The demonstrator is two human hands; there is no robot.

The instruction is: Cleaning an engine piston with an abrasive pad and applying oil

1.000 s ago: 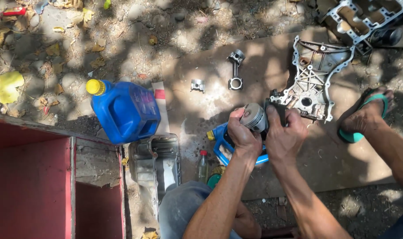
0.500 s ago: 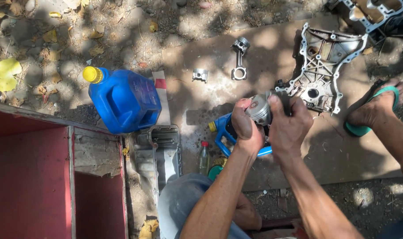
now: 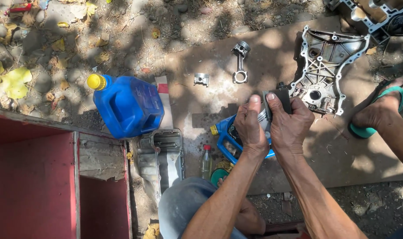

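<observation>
My left hand (image 3: 250, 124) and my right hand (image 3: 290, 124) together hold a round metal piston (image 3: 264, 118) above a brown board (image 3: 272, 57). The right hand presses a dark grey sheet (image 3: 279, 98) against the piston's side. The left thumb rests on the piston's top. Most of the piston is hidden by my fingers. Under my hands lies a small blue oil bottle (image 3: 228, 137) with a yellow cap.
On the board lie a piston with connecting rod (image 3: 240, 62), a small metal part (image 3: 201, 79) and an aluminium engine cover (image 3: 325, 71). A large blue jug (image 3: 128, 104), a metal oil pan (image 3: 159, 159), a red box (image 3: 33, 177) stand left. My sandalled foot (image 3: 378, 110) is right.
The view has shifted a little. My hands have turned the piston, and the dark sheet now shows against it under my right thumb.
</observation>
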